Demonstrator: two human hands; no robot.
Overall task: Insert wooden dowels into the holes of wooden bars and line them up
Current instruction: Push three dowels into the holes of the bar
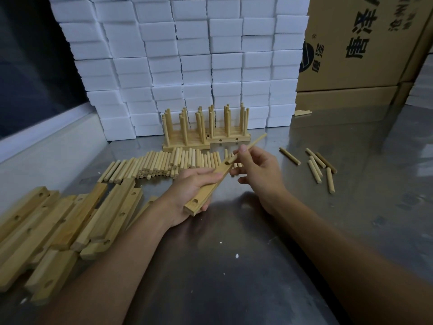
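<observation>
The left hand (pixel 187 184) is gripping the bar (pixel 206 186); the right hand (pixel 255 170) is pinching a dowel (pixel 249 146), entering the bar's far hole; keeping it square should help.

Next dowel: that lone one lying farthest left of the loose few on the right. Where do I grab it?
Pinch the lone dowel at mid-length from straight above, fingers across its thin round shaft. It lies flat on the steel table, apart from its neighbours, so both long sides are free; the ends stay bare for insertion.

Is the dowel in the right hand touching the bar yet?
Touching. The head view shows the dowel tip meeting the far hole of the bar, which the left hand holds.
</observation>
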